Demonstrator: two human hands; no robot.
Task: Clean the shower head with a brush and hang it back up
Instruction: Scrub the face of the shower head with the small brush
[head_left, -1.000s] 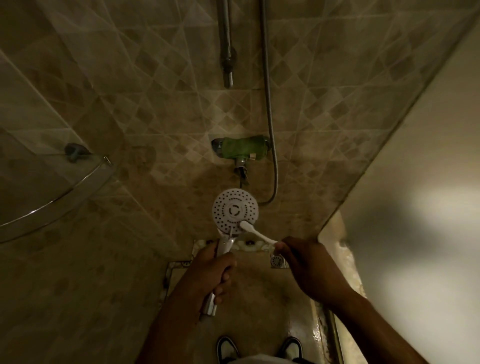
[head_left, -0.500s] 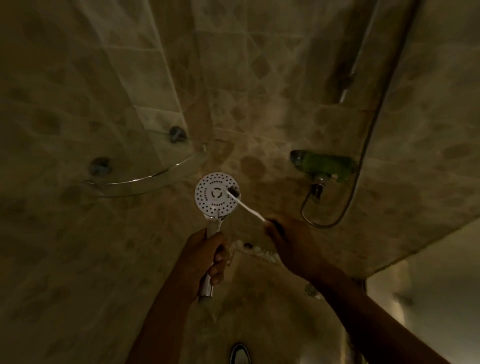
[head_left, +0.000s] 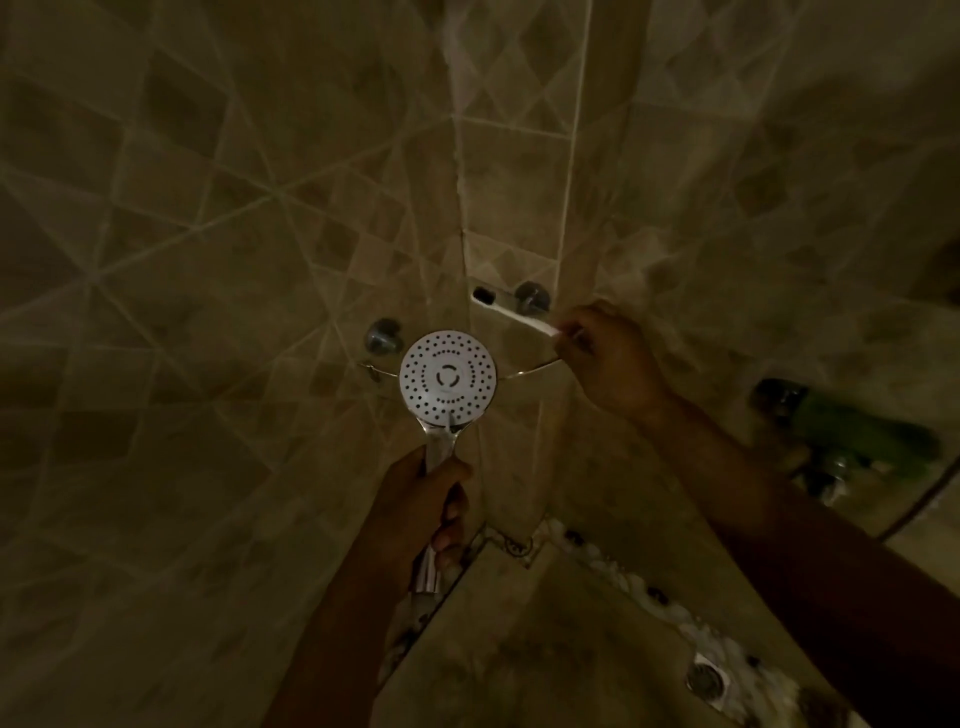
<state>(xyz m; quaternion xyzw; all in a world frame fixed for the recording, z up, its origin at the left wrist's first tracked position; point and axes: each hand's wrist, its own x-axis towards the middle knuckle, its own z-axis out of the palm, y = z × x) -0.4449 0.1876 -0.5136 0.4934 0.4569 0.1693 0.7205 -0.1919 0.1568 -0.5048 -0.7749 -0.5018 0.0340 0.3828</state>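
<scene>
1. Fingers (head_left: 451, 512) of the left hand (head_left: 415, 512) are curled round the chrome handle of the round white shower head (head_left: 447, 377), gripping it; the handle's lower end sticks out below the fist.
2. Left of the shower head, a round chrome wall mount (head_left: 383, 335) sits on the beige diamond-patterned tiled wall (head_left: 208, 260).
3. That shower head is held upright in front of the wall corner, its perforated white face turned toward the camera, with rings of small holes around a central circular mark. No writing on it can be read.
4. Behind the face, the thin metal rim of a glass corner shelf (head_left: 535, 368) runs across the corner.
5. Up and to the right, apart from the shower head, a white toothbrush-style brush (head_left: 511, 307) lies slantwise, its dark-bristled head at the upper left, passing in front of a second chrome mount (head_left: 532, 296).
6. Right hand (head_left: 610, 358) pinches the brush's handle end between closed fingertips.
7. Far right, a blurred green-wrapped shower tap (head_left: 852, 428) is fixed to the wall; no label is legible.
8. Below, a square metal floor drain (head_left: 706, 678) sits in the dim shower floor.
</scene>
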